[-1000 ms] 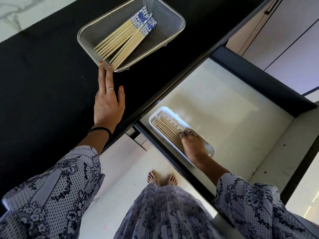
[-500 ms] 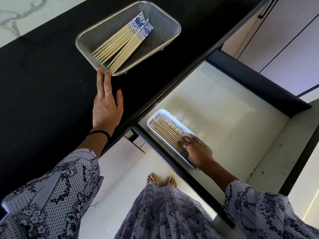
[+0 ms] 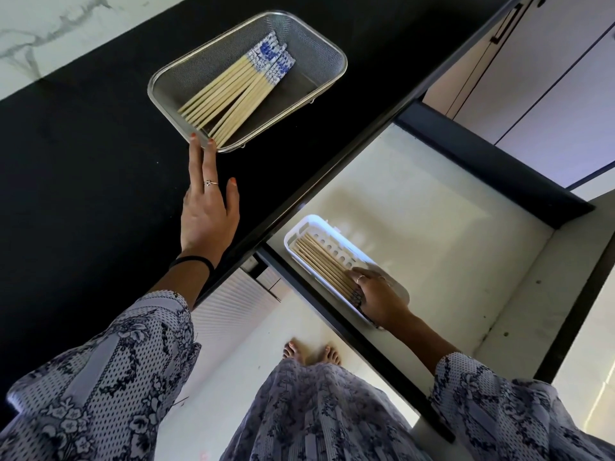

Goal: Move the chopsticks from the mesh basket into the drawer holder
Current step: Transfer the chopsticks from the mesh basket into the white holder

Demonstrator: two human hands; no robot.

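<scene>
A metal mesh basket (image 3: 152,91) sits on the black counter (image 3: 83,168) and holds several pale chopsticks with blue-patterned ends (image 3: 233,91). My left hand (image 3: 208,214) lies flat on the counter, fingers straight, two fingertips touching the basket's near rim. In the open drawer (image 3: 432,211) lies a white slotted holder (image 3: 299,226) with several chopsticks (image 3: 319,261) laid along it. My right hand (image 3: 379,297) is down in the holder, fingers curled over the near ends of those chopsticks, which it hides.
The drawer's dark front rail (image 3: 349,337) runs between my body and the holder. Its dark far wall (image 3: 482,154) stands beyond. White cabinet doors (image 3: 549,78) are at the upper right. My bare feet (image 3: 311,352) stand on the pale floor below.
My right hand has settled lower over the near ends of the chopsticks in the holder. My left hand has stayed at the basket's rim.
</scene>
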